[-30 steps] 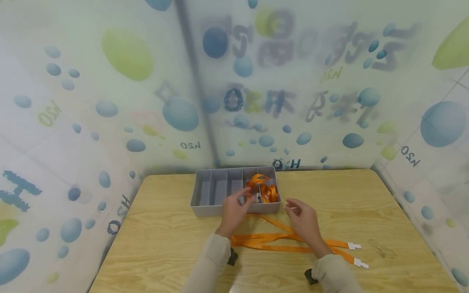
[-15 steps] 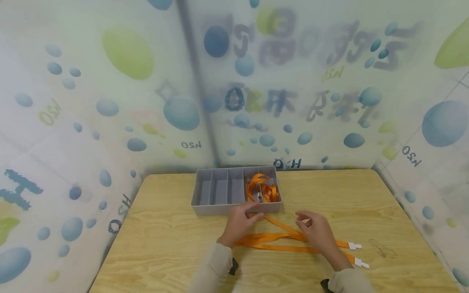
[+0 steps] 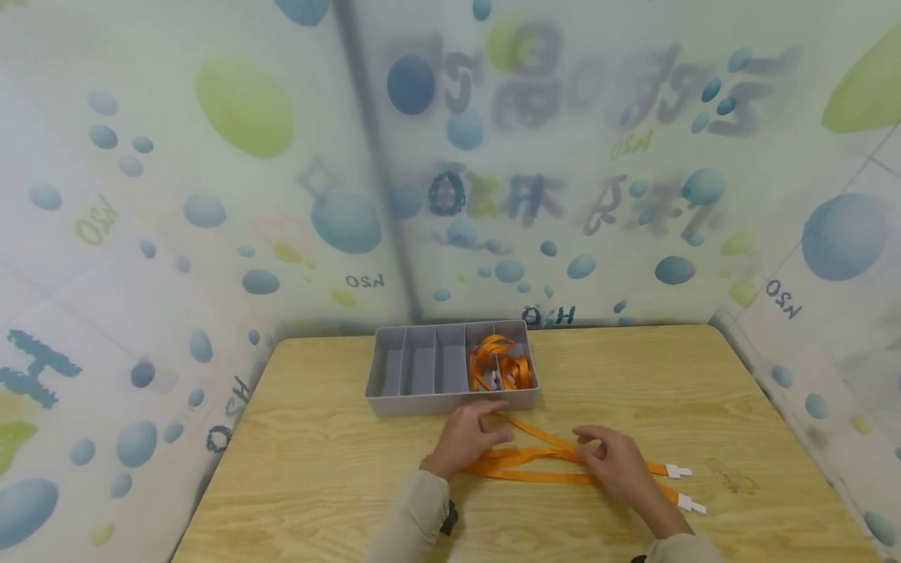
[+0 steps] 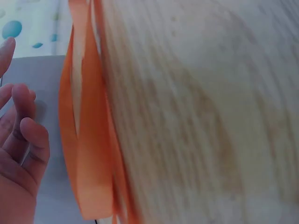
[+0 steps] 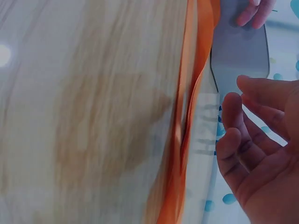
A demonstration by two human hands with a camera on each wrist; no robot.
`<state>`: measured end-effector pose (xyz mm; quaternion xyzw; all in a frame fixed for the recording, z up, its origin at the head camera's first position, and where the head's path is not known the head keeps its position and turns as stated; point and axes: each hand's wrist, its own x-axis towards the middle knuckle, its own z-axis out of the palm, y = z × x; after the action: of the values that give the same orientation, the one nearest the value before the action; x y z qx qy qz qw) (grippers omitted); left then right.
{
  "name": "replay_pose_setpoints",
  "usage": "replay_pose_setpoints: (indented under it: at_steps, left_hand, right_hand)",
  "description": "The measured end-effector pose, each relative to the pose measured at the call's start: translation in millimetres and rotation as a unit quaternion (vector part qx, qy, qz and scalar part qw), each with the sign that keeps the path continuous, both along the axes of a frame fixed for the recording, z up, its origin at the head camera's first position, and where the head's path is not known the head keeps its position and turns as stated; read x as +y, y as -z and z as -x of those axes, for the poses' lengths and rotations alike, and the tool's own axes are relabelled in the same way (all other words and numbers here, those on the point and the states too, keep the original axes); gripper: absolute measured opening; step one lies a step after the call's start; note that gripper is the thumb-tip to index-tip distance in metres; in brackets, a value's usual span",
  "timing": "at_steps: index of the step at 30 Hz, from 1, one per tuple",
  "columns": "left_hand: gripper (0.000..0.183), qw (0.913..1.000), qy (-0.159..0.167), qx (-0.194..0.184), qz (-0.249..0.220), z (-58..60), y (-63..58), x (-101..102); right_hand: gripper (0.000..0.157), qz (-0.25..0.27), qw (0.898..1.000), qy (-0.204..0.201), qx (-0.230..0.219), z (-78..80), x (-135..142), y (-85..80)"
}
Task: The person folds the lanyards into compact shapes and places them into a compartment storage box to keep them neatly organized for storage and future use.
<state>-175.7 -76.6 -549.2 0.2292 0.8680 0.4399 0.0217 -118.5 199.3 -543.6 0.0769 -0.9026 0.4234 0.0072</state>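
Note:
A flat orange lanyard [image 3: 528,474] lies stretched sideways over the wooden table, its straps ending in white plastic clips [image 3: 690,504] at the right. My left hand [image 3: 464,439] hovers by the lanyard's left end, thumb and forefinger apart with nothing between them. Over the right part of the straps is my right hand [image 3: 619,463], its fingers loosely bent and holding nothing. In the right wrist view, the orange straps [image 5: 201,51] run beside the right hand [image 5: 261,149], apart from its fingertips. The left wrist view has the left hand [image 4: 21,154] beside the straps [image 4: 93,154].
Behind the hands, a grey divided box [image 3: 415,405] stands near the table's back edge. Coiled orange lanyards [image 3: 517,373] fill its right-hand compartments. The wooden table [image 3: 303,469] meets printed walls [image 3: 598,156] at the back and sides.
My left hand has drawn back from the box's right compartments, down toward the lanyard on the table. The right hand has moved right and nearer the body. The lanyard lies the same.

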Motion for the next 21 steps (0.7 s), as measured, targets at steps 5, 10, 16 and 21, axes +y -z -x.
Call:
replay_pose_setpoints:
  at_steps: [5,10,16,21]
  left_hand:
    - [0.052,0.9988,0.006,0.007,0.047,-1.4,1.6,1.8]
    - [0.055,0.9964,0.008,0.02,0.081,-2.3,3.2,2.0]
    - [0.062,0.997,0.014,0.006,0.075,-0.7,10.1,-0.6]
    - [0.069,0.9966,0.029,0.014,0.076,0.5,15.2,-2.1]
  right_hand:
    - [0.032,-0.015,1.0,0.003,-0.007,-1.6,3.3,2.7]
    - [0.036,-0.031,0.999,0.0,-0.027,-3.9,4.6,2.9]
    - [0.038,-0.039,0.999,-0.007,-0.037,-4.0,5.8,9.1]
    - [0.037,-0.048,0.998,-0.008,-0.028,-2.9,6.6,12.4]
